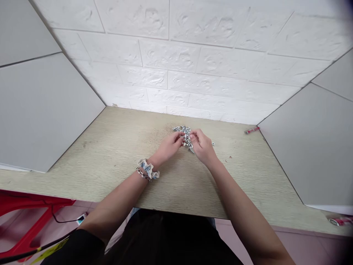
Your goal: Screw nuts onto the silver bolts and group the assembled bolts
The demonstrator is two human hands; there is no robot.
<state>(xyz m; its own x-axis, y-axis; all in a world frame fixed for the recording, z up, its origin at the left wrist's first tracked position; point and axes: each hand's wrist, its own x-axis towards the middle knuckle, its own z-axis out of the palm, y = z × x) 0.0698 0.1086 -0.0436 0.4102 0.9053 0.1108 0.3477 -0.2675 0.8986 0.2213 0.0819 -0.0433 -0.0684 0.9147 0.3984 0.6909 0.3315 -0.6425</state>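
Observation:
A small pile of shiny metal bolts, nuts and washers lies on the wooden tabletop, partly covered by my fingers. My left hand comes in from the left, thumb and fingers pinched at the pile's near edge. Opposite it, my right hand is closed in a pinch too, its fingertips close to those of the left. Whatever small piece the fingertips hold is too tiny to make out. One loose nut sits just right of my right hand. A scrunchie and a chain bracelet circle my left wrist.
A white brick-patterned wall closes off the back of the tabletop. Grey panels stand at both sides. A red-and-silver tube-shaped item lies at the right panel, another at the front right. A red stool stands below left.

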